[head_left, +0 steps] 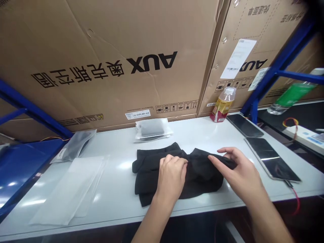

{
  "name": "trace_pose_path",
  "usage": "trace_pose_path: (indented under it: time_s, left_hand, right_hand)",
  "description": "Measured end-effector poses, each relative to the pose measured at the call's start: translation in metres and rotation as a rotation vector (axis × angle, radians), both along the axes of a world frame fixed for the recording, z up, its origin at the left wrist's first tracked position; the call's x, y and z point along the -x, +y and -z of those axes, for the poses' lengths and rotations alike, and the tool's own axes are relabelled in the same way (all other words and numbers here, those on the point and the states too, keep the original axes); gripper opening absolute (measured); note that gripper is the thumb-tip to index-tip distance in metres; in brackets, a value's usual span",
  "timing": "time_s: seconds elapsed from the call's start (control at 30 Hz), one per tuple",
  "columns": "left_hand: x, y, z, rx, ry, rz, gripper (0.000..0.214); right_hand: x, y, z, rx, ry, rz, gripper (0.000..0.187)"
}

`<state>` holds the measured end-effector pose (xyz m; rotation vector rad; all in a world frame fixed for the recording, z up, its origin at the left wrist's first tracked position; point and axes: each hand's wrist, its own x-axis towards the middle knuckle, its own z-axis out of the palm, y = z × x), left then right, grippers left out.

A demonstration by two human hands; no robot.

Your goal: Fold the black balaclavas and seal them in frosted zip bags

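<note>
A black cloth garment lies bunched and folded on the white table top. My left hand rests on its middle, fingers curled down over a gathered fold. My right hand is to the right, thumb and fingers pinching the garment's edge and lifting it slightly. The part of the garment under each hand is hidden.
Beyond the garment lies a grey item in a clear bag. Left are a grey bag and clear plastic sheets. Right are a bottle and two dark tablets. Cardboard boxes stand behind, within a blue shelf frame.
</note>
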<state>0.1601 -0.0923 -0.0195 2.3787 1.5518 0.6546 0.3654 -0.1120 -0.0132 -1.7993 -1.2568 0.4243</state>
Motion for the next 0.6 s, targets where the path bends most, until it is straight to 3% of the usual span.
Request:
trace_pose_path:
  time_s: [0.07, 0.13, 0.2, 0.27, 0.33, 0.43, 0.53, 0.6]
  left_hand:
    - [0.001, 0.001, -0.003, 0.013, 0.008, 0.020, 0.023]
    - [0.010, 0.001, -0.007, 0.026, 0.017, 0.070, 0.027]
    - [0.027, -0.002, -0.011, 0.037, 0.023, 0.121, 0.032]
    - [0.052, -0.006, -0.010, 0.037, 0.050, 0.139, 0.038]
    - [0.078, -0.009, -0.004, 0.029, 0.112, 0.147, 0.043]
    - [0.106, -0.014, 0.010, 0.012, 0.194, 0.187, 0.048]
    - [0.113, -0.020, 0.016, -0.073, 0.177, 0.159, 0.056]
    - [0.108, -0.026, 0.010, -0.175, 0.121, 0.074, 0.063]
  right_hand:
    - [0.027, 0.000, 0.006, -0.182, 0.151, 0.111, 0.056]
    - [0.055, -0.003, 0.010, -0.324, 0.134, 0.088, 0.049]
    - [0.077, -0.008, 0.016, -0.445, -0.026, -0.136, 0.032]
    - [0.090, -0.012, 0.022, -0.524, -0.212, -0.413, 0.032]
    - [0.097, -0.014, 0.028, -0.537, -0.349, -0.601, 0.037]
    - [0.099, -0.014, 0.029, -0.465, -0.435, -0.761, 0.035]
    - [0.089, -0.014, 0.018, -0.360, -0.290, -0.963, 0.040]
    - [0.078, -0.014, 0.007, -0.302, -0.065, -0.985, 0.041]
